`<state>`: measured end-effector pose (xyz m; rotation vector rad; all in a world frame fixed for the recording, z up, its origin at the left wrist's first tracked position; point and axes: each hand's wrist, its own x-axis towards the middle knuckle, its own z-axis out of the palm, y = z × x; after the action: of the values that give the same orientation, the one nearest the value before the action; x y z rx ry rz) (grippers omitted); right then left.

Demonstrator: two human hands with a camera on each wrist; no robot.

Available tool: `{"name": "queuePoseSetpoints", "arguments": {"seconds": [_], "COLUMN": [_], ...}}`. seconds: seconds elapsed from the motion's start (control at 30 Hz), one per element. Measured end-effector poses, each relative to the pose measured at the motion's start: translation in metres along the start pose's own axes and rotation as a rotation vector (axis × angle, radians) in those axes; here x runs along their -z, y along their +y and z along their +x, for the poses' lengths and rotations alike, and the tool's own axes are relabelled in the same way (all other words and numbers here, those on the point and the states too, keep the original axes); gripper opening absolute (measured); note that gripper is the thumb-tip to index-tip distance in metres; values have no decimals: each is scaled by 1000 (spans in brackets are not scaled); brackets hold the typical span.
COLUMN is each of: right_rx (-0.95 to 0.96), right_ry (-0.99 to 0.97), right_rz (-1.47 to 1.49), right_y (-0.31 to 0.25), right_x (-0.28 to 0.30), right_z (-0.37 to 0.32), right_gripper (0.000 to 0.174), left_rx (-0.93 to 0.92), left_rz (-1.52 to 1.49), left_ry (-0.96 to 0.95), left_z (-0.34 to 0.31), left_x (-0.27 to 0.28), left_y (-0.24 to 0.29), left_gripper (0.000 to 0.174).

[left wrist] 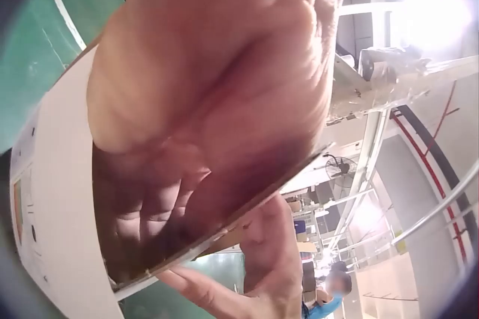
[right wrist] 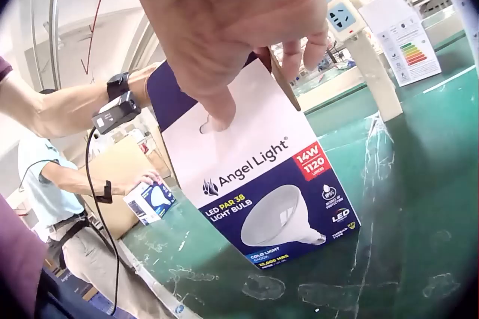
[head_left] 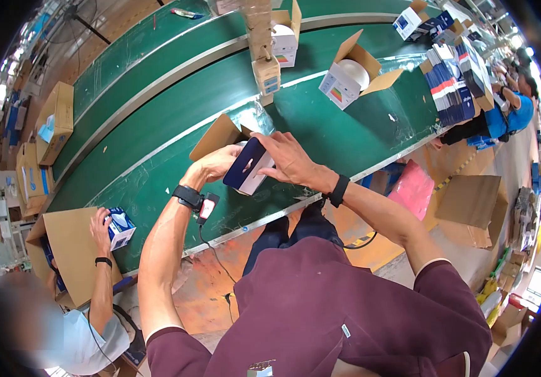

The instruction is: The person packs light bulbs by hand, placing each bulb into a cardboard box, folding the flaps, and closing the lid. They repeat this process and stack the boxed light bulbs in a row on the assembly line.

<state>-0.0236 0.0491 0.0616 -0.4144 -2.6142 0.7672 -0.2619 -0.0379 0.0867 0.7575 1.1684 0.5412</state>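
Observation:
A printed light bulb box [head_left: 245, 168] stands with its top flaps up on the green table, under both hands. The right hand [head_left: 290, 160] grips its upper part; in the right wrist view the thumb of the right hand [right wrist: 232, 20] presses the white panel of the box [right wrist: 243, 147] at the hang hole, fingers behind the edge. From the other side, the left hand [head_left: 219, 164] reaches to the box mouth. In the left wrist view the left hand [left wrist: 202, 65] is partly inside the box [left wrist: 63, 199]; its fingertips and whatever they touch are hidden.
Open boxes [head_left: 339, 89] stand farther back, one holding a white bulb [head_left: 353, 74]. A post with a socket [head_left: 267, 72] rises just behind the hands. Stacked flat cartons [head_left: 449, 88] lie right. At left, another person's hand [head_left: 101, 229] touches a box beside a large carton [head_left: 72, 251].

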Motion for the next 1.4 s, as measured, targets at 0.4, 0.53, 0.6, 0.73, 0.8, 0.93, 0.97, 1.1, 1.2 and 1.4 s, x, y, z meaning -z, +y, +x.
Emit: {"name": "queuePoseSetpoints", "arguments": {"seconds": [0.4,0.53,0.6,0.73,0.8,0.93,0.97,1.1,1.2,1.4], "right_rx": [-36,49,94,-12,29,77,84,154,120,181], "right_ry": [40,21,26,9,43,85,104,-129,-122,54], "right_rz": [79,112,92,17,-33,-100,-116,-200,-183,-197], "right_y": [0,6,10,-6,-5,-14,-14,-18,-18,-33], "right_x": [-2,8,11,12,-2,-15,-15,-7,-7,0], "right_z": [-10,-10,-10,-5,3,5,4,5,3,3], "right_gripper": [83,76,74,79,84,92,92,96,79,40], "left_rx": [-61,-159,-348,-767,-835,-438,-273,-207,-193,-365], "left_rz": [162,353,451,1222,1246,1208,1293,1256,1298,1358], "left_ry": [122,267,454,1566,1429,1005,1009,1181,1118,1326], "left_z": [10,-16,-74,-149,-132,-64,-58,-29,-34,-17], "left_x": [-4,-10,-1,34,-16,-113,-115,-104,-104,-113], "left_y": [-16,3,46,77,62,-33,-42,-76,-72,-90], "left_gripper": [32,14,14,49,58,104,113,116,105,21]}}
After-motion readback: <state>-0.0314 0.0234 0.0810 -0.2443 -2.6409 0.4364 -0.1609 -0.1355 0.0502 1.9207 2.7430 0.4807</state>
